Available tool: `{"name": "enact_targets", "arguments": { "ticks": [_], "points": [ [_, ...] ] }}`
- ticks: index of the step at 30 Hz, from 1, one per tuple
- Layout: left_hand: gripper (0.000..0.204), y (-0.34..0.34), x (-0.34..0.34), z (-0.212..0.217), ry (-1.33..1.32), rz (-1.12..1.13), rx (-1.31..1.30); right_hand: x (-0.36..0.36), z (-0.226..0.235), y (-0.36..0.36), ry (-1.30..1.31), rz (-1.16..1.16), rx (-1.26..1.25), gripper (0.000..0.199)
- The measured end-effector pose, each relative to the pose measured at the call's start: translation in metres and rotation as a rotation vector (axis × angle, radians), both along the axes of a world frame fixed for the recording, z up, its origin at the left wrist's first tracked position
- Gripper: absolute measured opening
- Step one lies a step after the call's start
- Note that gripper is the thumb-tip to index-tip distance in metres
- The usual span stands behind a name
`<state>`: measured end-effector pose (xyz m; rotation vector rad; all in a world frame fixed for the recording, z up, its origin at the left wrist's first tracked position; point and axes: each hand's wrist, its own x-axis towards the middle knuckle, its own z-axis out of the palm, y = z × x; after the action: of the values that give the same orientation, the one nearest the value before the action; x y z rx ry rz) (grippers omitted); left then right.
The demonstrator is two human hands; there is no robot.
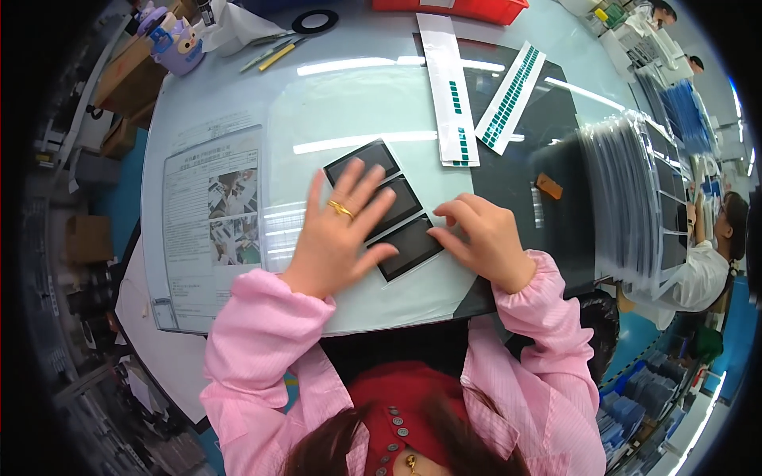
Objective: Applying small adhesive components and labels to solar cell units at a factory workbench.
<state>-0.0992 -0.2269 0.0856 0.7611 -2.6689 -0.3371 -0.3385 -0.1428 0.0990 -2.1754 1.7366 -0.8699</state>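
Note:
Three dark rectangular panels with pale borders lie in a slanting row on the table in front of me: a far panel (381, 156), a middle panel (406, 195) and a near panel (409, 247). My left hand (333, 234), with a gold ring, spreads its fingers over their left side and covers part of them. At the near panel's right edge is my right hand (490, 242). Its fingers are bent, with thumb and forefinger tips a little apart and nothing visible between them. Whether the left palm presses on the panels I cannot tell.
Two white strips with green pieces, a left strip (438, 63) and a right strip (516, 83), lie beyond the panels. A printed sheet (186, 238) is at left, an orange-brown piece (548, 186) at right. Stacked clear trays (627, 194) line the right edge; a red bin (476, 9) stands behind.

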Motion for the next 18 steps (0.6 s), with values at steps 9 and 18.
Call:
{"name": "enact_targets", "arguments": {
  "ticks": [9,18],
  "points": [
    [0.041,0.012,0.003,0.004,0.095,-0.174,0.096,0.007,-0.017,-0.007,0.016,0.139,-0.09,0.017],
    [0.018,-0.038,-0.014,-0.015,0.441,0.244,0.228,0.011,-0.008,-0.056,-0.035,0.034,-0.042,0.017]
  ]
}}
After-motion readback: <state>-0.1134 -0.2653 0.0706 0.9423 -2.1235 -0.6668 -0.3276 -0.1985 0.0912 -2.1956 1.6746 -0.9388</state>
